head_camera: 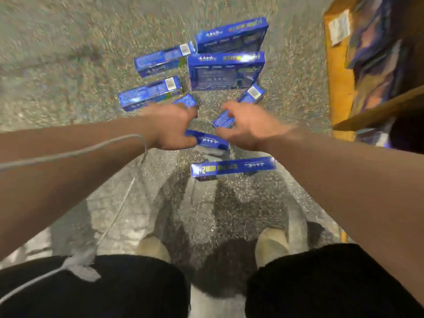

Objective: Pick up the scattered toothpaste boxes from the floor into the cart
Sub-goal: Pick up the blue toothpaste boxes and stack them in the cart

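left hand [171, 127]: we see it clasping a flat box [207, 140]
right hand [244, 126]: pinching a small box [223, 121]
long box [232, 169]: near of both, axis left-right, right hand closer

Stockroom or shop back aisle, by the look of it. Floor [68, 53]: bare speckled concrete, grey, paler worn strip near. Stock in bulk: many identical blue toothpaste boxes [149, 95] scattered far centre, same print, white barcode stickers [169, 83] on ends; wider flat packs [226, 71] in same livery just beyond. Far right: yellow cardboard shipping carton [337, 72], white label [339, 27] on side, open, stacked with more blue-purple packs [376, 53]. Brown board edge [378, 109] below it. Motion blur; print unreadable.
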The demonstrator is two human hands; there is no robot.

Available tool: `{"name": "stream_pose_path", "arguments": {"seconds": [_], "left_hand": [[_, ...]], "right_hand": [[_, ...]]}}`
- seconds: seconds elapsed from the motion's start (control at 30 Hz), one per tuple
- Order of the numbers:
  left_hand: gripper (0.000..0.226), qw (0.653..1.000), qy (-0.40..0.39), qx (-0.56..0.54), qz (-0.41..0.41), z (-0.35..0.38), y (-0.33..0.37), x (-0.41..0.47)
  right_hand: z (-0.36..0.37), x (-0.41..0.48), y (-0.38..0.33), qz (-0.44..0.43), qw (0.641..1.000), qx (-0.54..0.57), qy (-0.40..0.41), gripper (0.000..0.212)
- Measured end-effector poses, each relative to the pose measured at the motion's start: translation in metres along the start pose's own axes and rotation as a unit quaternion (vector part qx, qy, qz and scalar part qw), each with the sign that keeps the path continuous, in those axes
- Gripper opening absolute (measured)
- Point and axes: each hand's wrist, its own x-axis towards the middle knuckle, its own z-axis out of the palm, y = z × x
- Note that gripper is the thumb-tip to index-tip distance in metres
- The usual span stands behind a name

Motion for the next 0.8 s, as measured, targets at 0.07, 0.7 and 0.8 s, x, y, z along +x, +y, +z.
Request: {"name": "stream_pose_path", "arguments": {"seconds": [0.07, 0.7, 0.8], "left_hand": [[0.070, 0.999, 0.008, 0.030, 0.008, 0.025, -0.005, 0.022], [0.027, 0.999, 0.004, 0.028, 0.019, 0.076, 0.013, 0.058], [0.024, 1.000, 0.007, 0.007, 0.019, 0.077, 0.031, 0.060]], "right_hand": [[0.022, 0.020, 0.014, -0.012, 1.000, -0.023, 0.003, 0.070], [0.085, 0.012, 0.069, 0.078, 0.975, -0.144, -0.150, 0.143], [0.090, 0.010, 0.077, 0.103, 0.975, -0.125, -0.152, 0.155]]}}
